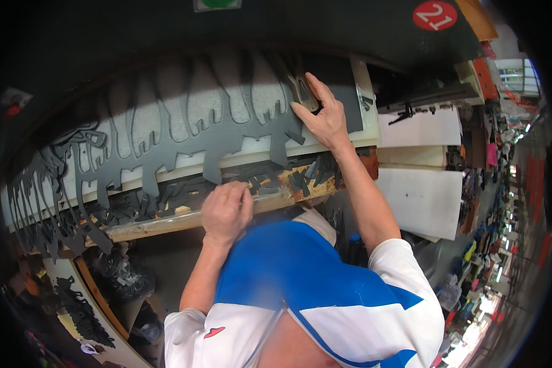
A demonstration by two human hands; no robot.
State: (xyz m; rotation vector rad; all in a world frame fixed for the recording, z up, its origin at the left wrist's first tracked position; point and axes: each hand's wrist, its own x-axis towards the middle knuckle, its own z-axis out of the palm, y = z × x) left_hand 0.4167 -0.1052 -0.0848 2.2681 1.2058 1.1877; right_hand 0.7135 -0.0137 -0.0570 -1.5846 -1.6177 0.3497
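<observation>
While the left hand (227,211) curls closed, the right hand (330,116) grips a metal die (306,95) between thumb and fingers.

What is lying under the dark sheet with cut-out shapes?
Through openings in the dark sheet, a pale surface is visible; anything beneath the sheet's solid parts is covered.
</observation>
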